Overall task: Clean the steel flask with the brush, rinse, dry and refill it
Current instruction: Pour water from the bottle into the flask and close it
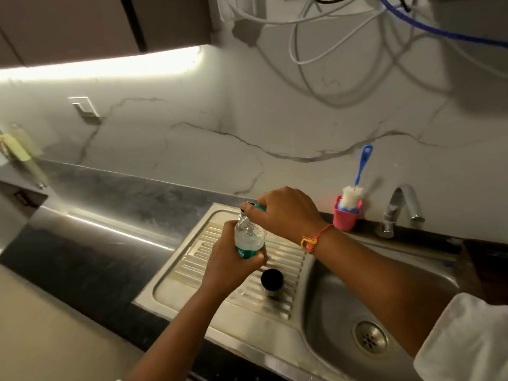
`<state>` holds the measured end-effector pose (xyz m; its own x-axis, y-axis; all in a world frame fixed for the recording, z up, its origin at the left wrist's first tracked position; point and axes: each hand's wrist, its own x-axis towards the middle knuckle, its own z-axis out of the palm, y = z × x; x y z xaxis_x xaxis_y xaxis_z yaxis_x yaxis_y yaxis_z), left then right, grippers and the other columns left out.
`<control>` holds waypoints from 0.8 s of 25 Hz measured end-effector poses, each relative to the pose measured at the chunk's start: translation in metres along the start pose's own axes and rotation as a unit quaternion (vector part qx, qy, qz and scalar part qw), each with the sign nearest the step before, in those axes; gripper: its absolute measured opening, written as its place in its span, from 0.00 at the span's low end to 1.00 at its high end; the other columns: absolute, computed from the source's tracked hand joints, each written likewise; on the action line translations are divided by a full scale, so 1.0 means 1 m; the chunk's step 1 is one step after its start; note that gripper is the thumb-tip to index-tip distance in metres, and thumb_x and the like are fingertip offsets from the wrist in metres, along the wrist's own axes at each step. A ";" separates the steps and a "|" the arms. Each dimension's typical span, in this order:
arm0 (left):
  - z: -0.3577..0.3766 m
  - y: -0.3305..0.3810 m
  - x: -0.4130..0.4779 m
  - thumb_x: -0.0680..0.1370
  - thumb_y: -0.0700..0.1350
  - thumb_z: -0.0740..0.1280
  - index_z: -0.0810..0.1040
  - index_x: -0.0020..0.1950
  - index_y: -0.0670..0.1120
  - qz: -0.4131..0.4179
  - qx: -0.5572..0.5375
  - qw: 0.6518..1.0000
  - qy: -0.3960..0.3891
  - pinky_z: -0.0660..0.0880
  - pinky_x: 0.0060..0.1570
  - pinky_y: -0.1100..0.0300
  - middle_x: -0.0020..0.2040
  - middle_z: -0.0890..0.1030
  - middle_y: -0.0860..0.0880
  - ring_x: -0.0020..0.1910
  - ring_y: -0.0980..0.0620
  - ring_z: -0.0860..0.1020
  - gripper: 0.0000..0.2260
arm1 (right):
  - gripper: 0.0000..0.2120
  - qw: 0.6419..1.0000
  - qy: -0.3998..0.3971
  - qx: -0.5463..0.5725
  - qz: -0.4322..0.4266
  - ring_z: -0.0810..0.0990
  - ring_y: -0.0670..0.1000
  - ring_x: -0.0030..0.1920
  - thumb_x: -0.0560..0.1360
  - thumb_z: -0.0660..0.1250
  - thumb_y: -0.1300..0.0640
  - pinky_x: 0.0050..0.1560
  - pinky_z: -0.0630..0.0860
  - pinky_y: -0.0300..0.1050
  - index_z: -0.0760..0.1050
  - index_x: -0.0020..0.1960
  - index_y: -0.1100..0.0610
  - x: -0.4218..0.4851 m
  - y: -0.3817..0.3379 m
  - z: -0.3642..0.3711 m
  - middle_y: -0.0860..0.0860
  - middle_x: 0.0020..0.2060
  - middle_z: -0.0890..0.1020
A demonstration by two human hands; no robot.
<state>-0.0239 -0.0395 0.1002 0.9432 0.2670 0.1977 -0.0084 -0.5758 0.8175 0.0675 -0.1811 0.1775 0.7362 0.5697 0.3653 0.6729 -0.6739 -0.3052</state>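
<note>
The steel flask (pixel 272 284) stands upright and open-mouthed on the ribbed drainboard (pixel 192 276), just below my hands. My left hand (pixel 233 259) grips the lower part of a clear plastic water bottle (pixel 248 235) with a green label. My right hand (pixel 286 213) is closed around the bottle's teal cap at the neck. The bottle brush (pixel 357 182), blue-handled with white bristles, stands in a pink cup (pixel 345 218) against the wall.
The sink basin (pixel 343 298) with its drain (pixel 370 338) lies to the right, the tap (pixel 398 207) behind it. Dark countertop (pixel 82 259) extends left. Cables hang on the marble wall above. A white cloth (pixel 467 339) shows at the lower right.
</note>
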 end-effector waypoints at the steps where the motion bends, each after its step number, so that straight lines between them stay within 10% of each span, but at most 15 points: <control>1: -0.010 -0.006 0.006 0.67 0.45 0.80 0.69 0.64 0.55 0.009 0.002 1.000 -0.014 0.84 0.46 0.55 0.51 0.81 0.58 0.49 0.56 0.83 0.31 | 0.25 1.000 -0.004 0.021 -0.005 0.68 0.45 0.26 0.79 0.56 0.35 0.30 0.60 0.38 0.64 0.30 0.48 0.004 -0.003 0.004 0.46 0.25 0.69; 9: -0.049 -0.028 0.053 0.69 0.38 0.80 0.73 0.65 0.53 0.027 -0.071 0.993 -0.086 0.83 0.50 0.58 0.56 0.82 0.53 0.52 0.58 0.83 0.29 | 0.22 0.999 -0.017 0.031 -0.040 0.68 0.46 0.31 0.79 0.60 0.39 0.33 0.63 0.40 0.66 0.32 0.50 0.052 -0.016 0.015 0.50 0.30 0.73; 20: -0.066 -0.066 0.098 0.69 0.38 0.81 0.73 0.62 0.54 0.030 -0.083 0.983 -0.160 0.82 0.49 0.61 0.54 0.81 0.54 0.50 0.62 0.81 0.27 | 0.14 0.987 -0.128 0.098 -0.007 0.78 0.48 0.54 0.78 0.69 0.60 0.58 0.78 0.43 0.79 0.63 0.50 0.078 -0.016 0.022 0.49 0.59 0.80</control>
<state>0.0473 0.0757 0.1009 0.9953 -0.0368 0.0899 -0.0969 -0.4424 0.8915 0.1158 -0.1154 0.1913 0.7044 0.6951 0.1437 0.6651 -0.5756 -0.4758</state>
